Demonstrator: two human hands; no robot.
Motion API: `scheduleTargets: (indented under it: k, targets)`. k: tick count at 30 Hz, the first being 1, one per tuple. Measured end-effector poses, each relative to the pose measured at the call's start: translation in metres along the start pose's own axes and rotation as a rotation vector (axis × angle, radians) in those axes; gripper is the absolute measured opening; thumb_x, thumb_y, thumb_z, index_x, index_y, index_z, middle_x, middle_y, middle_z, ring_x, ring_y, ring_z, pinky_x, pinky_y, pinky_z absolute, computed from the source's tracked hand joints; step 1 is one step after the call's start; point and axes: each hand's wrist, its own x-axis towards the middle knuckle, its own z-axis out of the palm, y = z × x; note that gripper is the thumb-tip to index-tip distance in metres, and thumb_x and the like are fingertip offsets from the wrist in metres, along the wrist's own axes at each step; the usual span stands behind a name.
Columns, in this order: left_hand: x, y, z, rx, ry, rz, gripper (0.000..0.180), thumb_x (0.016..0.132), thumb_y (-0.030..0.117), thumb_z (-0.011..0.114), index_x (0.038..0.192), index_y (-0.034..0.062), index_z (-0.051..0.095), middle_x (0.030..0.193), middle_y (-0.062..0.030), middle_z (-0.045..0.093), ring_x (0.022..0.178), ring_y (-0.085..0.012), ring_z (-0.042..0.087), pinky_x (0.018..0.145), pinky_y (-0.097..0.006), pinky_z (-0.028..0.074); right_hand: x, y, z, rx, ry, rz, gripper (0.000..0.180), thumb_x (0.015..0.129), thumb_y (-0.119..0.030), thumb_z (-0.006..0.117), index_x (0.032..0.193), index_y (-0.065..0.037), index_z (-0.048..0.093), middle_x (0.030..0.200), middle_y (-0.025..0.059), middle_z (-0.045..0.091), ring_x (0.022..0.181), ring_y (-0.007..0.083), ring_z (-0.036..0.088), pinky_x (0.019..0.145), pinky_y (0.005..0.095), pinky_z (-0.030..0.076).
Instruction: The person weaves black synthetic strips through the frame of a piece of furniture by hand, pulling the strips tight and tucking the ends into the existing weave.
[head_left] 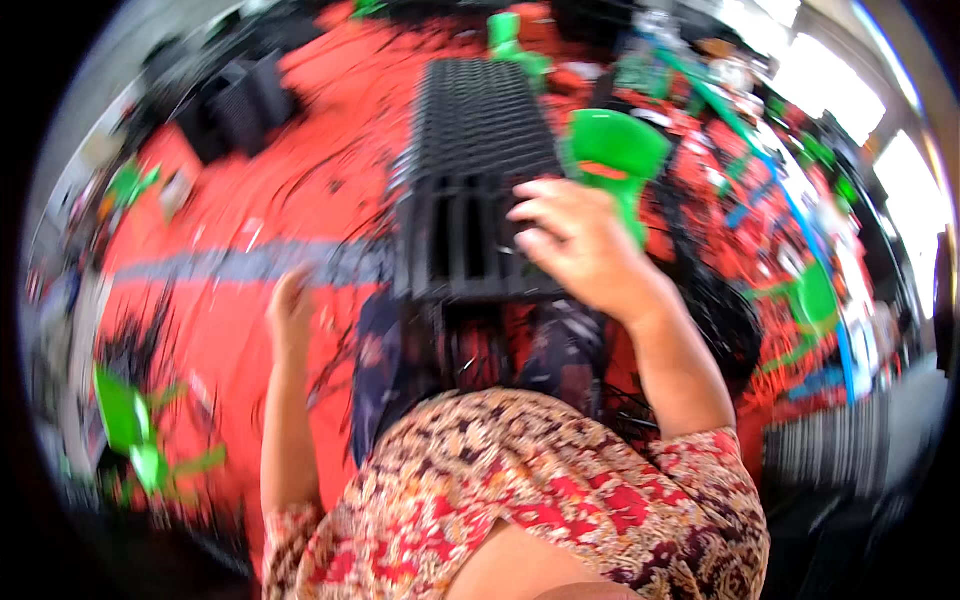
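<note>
In front of my legs stands a long black basket-like piece (485, 120), its top and far part woven and its near end showing upright slats with gaps. My right hand (580, 235) is at the near right corner of this piece, fingers bent and apart, with nothing visible in them. Blur hides whether the fingertips touch it. Off to the left, my left hand (290, 300) hangs over the red floor, apart from the black piece. It is smeared by motion, and its fingers cannot be made out.
A green plastic chair (615, 150) stands just right of the black piece. Loose black strips (715, 310) lie heaped beside my right arm. More black woven pieces (235, 105) stand far left. Another green chair (125, 415) is at the left. A grey band (240, 262) crosses the red floor.
</note>
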Motion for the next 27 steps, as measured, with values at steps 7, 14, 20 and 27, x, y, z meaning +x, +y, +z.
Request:
scheduleTargets:
  k: [7,14,20,27]
  targets:
    - [0.026,0.151,0.088,-0.18,-0.192,0.026,0.028,0.082,0.0,0.059,0.11,0.0034,0.061,0.096,-0.0054,0.059,0.056,-0.0065,0.051,0.053,-0.021,0.044,-0.002,-0.01,-0.005,-0.002,-0.043,0.127,0.022,0.081,-0.017,0.065,0.1,-0.006,0.064,0.117,0.0124,0.06,0.114,0.0298,0.052,0.099,0.0395,0.035]
    - [0.048,0.157,0.105,0.274,0.038,0.349,0.021,0.078,0.009,0.066,0.098,0.0051,0.061,0.079,-0.0085,0.058,0.06,-0.023,0.057,0.056,-0.03,0.047,-0.005,-0.019,-0.011,0.145,0.079,0.219,0.02,0.084,-0.015,0.062,0.101,-0.004,0.063,0.114,0.0124,0.061,0.111,0.0289,0.054,0.097,0.038,0.038]
    - [0.059,0.134,0.104,0.501,-0.009,0.533,0.01,0.078,0.008,0.062,0.074,0.0081,0.054,0.069,-0.0096,0.055,0.061,-0.03,0.057,0.052,-0.039,0.047,-0.031,0.001,-0.02,0.286,0.48,0.281,0.015,0.088,-0.003,0.056,0.102,0.002,0.061,0.112,0.0129,0.062,0.107,0.0203,0.056,0.095,0.0312,0.04]
    - [0.031,0.023,0.042,0.873,-0.067,0.413,0.015,0.082,0.014,0.058,0.071,0.0062,0.051,0.069,-0.0105,0.055,0.061,-0.0319,0.056,0.051,-0.042,0.045,-0.065,0.018,-0.011,0.384,0.395,0.517,0.029,0.084,-0.003,0.061,0.113,0.001,0.057,0.113,0.0109,0.06,0.107,0.0171,0.056,0.093,0.0281,0.04]
